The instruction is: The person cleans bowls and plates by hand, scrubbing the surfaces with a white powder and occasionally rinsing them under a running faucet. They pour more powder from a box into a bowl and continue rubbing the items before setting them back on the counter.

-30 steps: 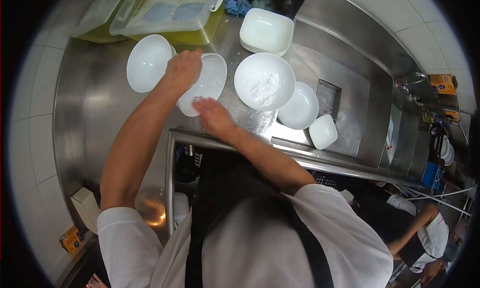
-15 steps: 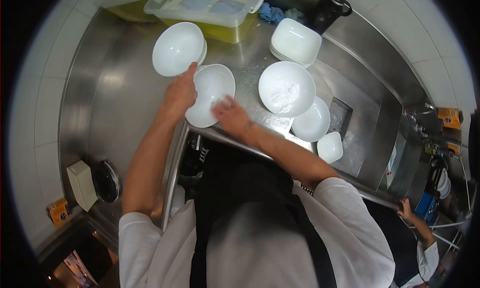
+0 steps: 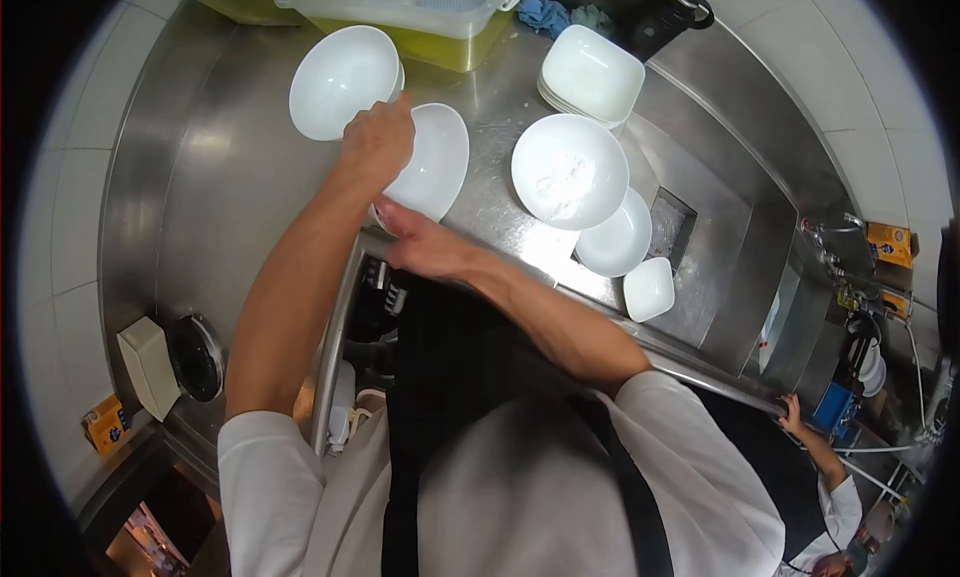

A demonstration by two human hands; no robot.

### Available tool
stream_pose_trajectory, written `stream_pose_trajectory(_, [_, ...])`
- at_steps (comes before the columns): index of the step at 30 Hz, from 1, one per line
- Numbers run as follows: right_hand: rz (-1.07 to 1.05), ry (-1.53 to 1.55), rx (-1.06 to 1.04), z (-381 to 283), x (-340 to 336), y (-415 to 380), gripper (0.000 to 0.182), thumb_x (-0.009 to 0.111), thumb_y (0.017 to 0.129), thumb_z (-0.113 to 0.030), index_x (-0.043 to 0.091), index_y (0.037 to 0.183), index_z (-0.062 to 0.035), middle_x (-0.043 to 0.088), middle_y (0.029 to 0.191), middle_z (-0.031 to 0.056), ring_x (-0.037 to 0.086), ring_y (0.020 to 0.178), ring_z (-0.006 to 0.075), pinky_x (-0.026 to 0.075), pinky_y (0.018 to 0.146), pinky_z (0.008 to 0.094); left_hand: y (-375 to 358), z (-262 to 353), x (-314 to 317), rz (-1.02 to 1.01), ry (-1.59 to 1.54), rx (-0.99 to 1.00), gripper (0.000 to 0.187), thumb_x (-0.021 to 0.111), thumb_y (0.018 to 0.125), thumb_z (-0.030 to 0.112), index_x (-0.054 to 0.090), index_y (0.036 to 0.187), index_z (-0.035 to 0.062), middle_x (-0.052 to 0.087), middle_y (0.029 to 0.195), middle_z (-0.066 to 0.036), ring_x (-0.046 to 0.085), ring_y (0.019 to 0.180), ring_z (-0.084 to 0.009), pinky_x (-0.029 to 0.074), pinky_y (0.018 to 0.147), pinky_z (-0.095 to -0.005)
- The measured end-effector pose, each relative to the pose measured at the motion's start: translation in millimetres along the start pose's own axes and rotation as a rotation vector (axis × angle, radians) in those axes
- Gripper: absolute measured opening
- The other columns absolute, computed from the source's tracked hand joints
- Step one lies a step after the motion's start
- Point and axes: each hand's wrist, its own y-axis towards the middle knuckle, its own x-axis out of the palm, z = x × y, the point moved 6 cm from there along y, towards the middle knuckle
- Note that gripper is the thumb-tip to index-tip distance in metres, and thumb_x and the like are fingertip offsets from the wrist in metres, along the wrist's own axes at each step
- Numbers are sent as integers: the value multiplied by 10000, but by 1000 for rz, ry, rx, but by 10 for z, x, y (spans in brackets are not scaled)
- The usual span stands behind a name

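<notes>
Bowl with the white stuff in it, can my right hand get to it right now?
Probably yes: only steel counter shows between the right hand and the bowl with the white stuff. The hand is at the near edge of another bowl, though, and would likely leave that first.

Your left hand (image 3: 380,139) grips the left rim of a tilted white bowl (image 3: 442,162) over the steel counter (image 3: 250,167), while your right hand (image 3: 428,245) is at its near rim — its fingertips are partly hidden. Just beyond your left hand, to the left, stand nested round bowls (image 3: 345,82). To the right, a wide bowl (image 3: 530,157) holds white powder (image 3: 570,192); it partly hides a shallower dish (image 3: 618,239), with a small squarish bowl (image 3: 650,289) just beside that, nearer you. Farther off sit stacked square dishes (image 3: 592,72) and a plastic tub (image 3: 475,35) — blue cloth (image 3: 543,15) lies between them.
</notes>
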Motion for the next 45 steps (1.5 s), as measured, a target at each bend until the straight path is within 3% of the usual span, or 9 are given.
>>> stream_pose_trajectory(10, [4,-901,179,408,-332,162,858,562,792,-90,248,1589,-46,218,1659,182,146,1555,305,79,1260,477,64,-72,-22,16,-1,-14,267,487,953,80,591,1189,12,691,1107,-261,681,1025,-447,555,909,-510])
stream_pose_trajectory(12, [-99,-109,136,213,-3,228,867,602,807,-180,250,1584,-26,210,1663,177,138,1557,304,69,1259,470,124,-36,-17,6,21,-1,271,492,948,79,591,1192,12,690,1112,-261,680,1034,-446,555,910,-510])
stream_pose_trajectory(19, [-11,153,-11,-23,-203,44,950,687,790,-293,236,1572,3,232,1653,183,157,1554,318,55,1249,527,189,63,56,-11,112,119,239,513,935,89,648,1111,1,702,1084,-248,690,1019,-436,561,897,-506])
stream_pose_trajectory(21, [-176,-858,149,286,-598,-4,790,611,826,-226,345,1543,-28,278,1643,154,245,1532,254,76,1259,468,238,95,21,-11,106,122,233,515,935,94,657,1094,-1,704,1077,-244,694,1009,-432,566,885,-505])
stream_pose_trajectory(26, [280,-1061,-14,353,-687,201,671,567,867,-200,409,1502,-49,353,1610,143,339,1481,217,122,1251,488,232,179,44,19,123,164,224,524,934,104,667,1066,-5,705,1063,-245,699,997,-426,576,859,-500])
stream_pose_trajectory(34, [-83,100,10,65,-150,-16,830,573,804,-195,286,1556,9,275,1652,118,195,1547,267,106,1259,494,299,179,67,57,141,162,195,529,927,92,667,1023,-5,703,1027,-241,704,959,-417,585,819,-494])
stream_pose_trajectory(38, [191,-1146,0,864,-371,203,803,557,835,-218,291,1568,-24,283,1651,106,221,1537,257,99,1254,520,265,172,20,60,160,205,191,538,922,93,669,1015,-10,705,1029,-232,706,952,-411,586,818,-488])
stream_pose_trajectory(42, [444,-1223,159,537,-493,199,814,586,819,-169,295,1565,-23,268,1653,125,215,1536,263,136,1246,514,244,241,1,103,139,189,193,530,931,103,682,994,4,709,1024,-214,710,951,-393,586,825,-472])
stream_pose_trajectory(45, [3,150,178,30,-136,164,841,628,770,-125,333,1553,-38,258,1644,163,181,1541,290,174,1238,474,226,247,26,119,175,179,205,509,941,100,691,986,17,713,1019,-200,711,955,-381,582,837,-468])
